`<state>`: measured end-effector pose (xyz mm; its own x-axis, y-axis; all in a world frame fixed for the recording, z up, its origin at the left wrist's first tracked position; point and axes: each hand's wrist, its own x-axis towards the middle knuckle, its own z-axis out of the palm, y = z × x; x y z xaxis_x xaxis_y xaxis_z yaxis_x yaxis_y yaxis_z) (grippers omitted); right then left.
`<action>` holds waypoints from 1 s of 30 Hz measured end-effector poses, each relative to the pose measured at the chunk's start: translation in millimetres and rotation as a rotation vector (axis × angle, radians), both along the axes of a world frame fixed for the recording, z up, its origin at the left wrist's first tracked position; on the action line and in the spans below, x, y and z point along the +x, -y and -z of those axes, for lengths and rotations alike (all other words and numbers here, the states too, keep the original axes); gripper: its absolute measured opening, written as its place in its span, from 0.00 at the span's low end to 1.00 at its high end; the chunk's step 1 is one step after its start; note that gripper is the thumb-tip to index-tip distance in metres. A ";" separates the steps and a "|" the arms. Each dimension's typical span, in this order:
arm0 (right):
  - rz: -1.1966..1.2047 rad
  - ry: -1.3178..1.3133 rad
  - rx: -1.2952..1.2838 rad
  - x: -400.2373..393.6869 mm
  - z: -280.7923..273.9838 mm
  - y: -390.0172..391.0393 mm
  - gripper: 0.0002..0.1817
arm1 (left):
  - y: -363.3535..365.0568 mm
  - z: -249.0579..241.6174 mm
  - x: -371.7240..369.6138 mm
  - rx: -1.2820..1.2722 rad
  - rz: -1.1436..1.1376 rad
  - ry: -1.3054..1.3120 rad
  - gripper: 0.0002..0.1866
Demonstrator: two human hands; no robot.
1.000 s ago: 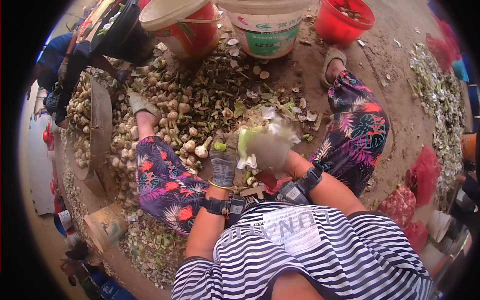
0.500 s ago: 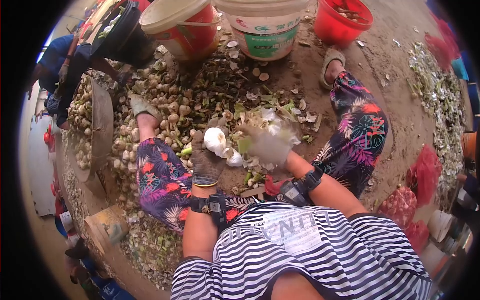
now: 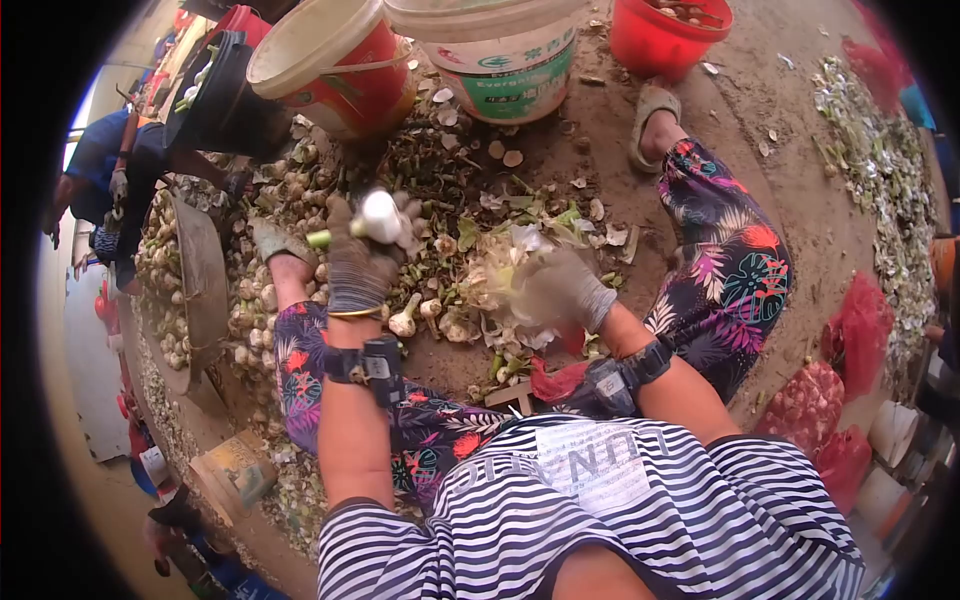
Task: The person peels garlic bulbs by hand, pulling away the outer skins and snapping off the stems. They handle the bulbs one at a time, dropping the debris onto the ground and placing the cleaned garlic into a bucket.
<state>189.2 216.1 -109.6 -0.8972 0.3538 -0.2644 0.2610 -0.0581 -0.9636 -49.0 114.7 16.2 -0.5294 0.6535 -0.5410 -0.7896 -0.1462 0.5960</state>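
Note:
My left hand [image 3: 360, 262], in a grey-brown work glove, is closed around a white peeled garlic bulb [image 3: 380, 216]. A short green stem [image 3: 318, 239] sticks out on the left side of that hand. My gloved right hand [image 3: 565, 290] is smeared by motion, low over a heap of pale garlic skins [image 3: 495, 272]; whether it grips any of them I cannot make out. Between my legs lie unpeeled garlic bulbs [image 3: 404, 318] with cut stems, and more are piled [image 3: 300, 190] by my left foot.
Ahead stand a red and cream bucket [image 3: 350, 100], a white and green bucket [image 3: 510, 75], a red bucket [image 3: 668, 40] and a black bucket [image 3: 215, 105]. A tipped basin [image 3: 203, 270] of garlic is left. Another person [image 3: 115, 170] bends beyond it. Red mesh bags [image 3: 805, 405] lie right.
My left hand has moved forward and left with the garlic bulb, away from my right hand. My right hand has shifted slightly, still over the skins. The view has moved a little.

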 end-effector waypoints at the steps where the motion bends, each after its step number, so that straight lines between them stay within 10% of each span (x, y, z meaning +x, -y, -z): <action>1: -0.109 0.032 0.448 -5.1 12.7 11.4 0.12 | -17.1 -37.5 -15.7 0.293 0.261 -0.101 0.43; 5: -0.386 0.333 0.344 -24.3 -2.5 24.2 0.24 | -53.8 -74.4 -42.9 -0.014 0.226 -0.585 0.30; 9: -0.301 0.365 0.337 -34.6 9.8 26.2 0.28 | 37.3 167.8 -125.0 -0.868 0.713 -1.365 0.22; 10: -0.299 0.379 0.337 -37.7 14.4 23.9 0.29 | 43.0 141.9 -96.8 -1.191 0.999 -1.515 0.24; 12: -0.309 0.420 0.334 -36.5 24.2 22.1 0.31 | 69.7 176.1 -93.8 -1.530 1.564 -1.263 0.22; 15: -0.352 0.461 0.324 -37.1 30.6 32.2 0.33 | 84.8 174.2 -45.4 -1.429 1.798 -1.146 0.30; 23: -0.408 0.342 0.646 -45.2 21.2 43.9 0.16 | 99.1 217.3 10.4 -1.436 1.443 -1.281 0.33; 26: -0.314 0.400 0.468 -49.8 -6.5 44.0 0.12 | 106.2 208.1 -15.7 -1.001 0.606 -0.624 0.29; 27: -0.309 0.386 0.482 -51.7 -10.6 46.4 0.12 | 81.0 135.0 -3.4 -0.898 0.447 -0.327 0.31; 30: -0.333 0.214 0.685 -56.0 -22.0 53.9 0.11 | 83.4 90.8 13.8 -0.593 0.312 -0.376 0.30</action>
